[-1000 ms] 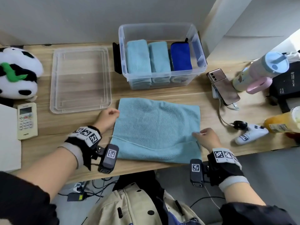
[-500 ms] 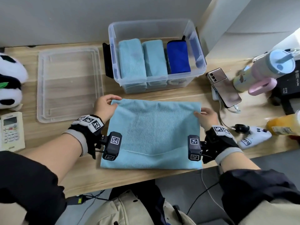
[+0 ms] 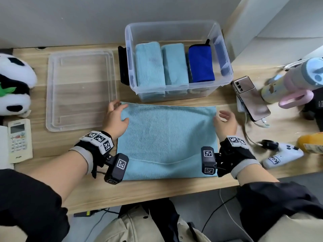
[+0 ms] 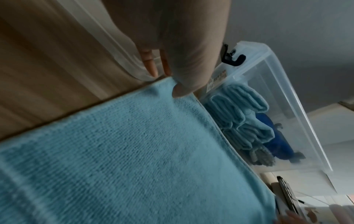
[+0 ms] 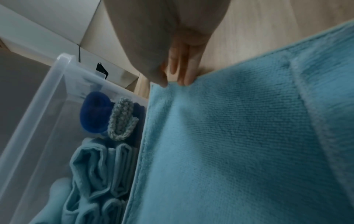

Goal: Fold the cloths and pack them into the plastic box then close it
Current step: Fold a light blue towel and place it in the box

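Observation:
A light blue cloth (image 3: 166,140) lies flat on the wooden table in front of me, with a folded band along its near edge. My left hand (image 3: 116,117) pinches its far left corner, thumb (image 4: 180,91) on top. My right hand (image 3: 225,119) meets the far right corner, thumb and fingertips (image 5: 184,80) closing on the edge. Just behind the cloth stands the clear plastic box (image 3: 225,55), open. In it, two folded light blue cloths (image 3: 150,63) and a dark blue one (image 3: 201,63) stand side by side. Its clear lid (image 3: 80,88) lies flat to the left.
A panda plush (image 3: 14,84) and a remote (image 3: 20,140) sit at the far left. At the right are a phone (image 3: 251,98), a tumbler (image 3: 293,79), a white game controller (image 3: 283,154) and an orange bottle (image 3: 311,144). The table's front edge runs just below the cloth.
Both hands slid from the cloth's sides up to its far corners and took hold there. The cloth still lies flat.

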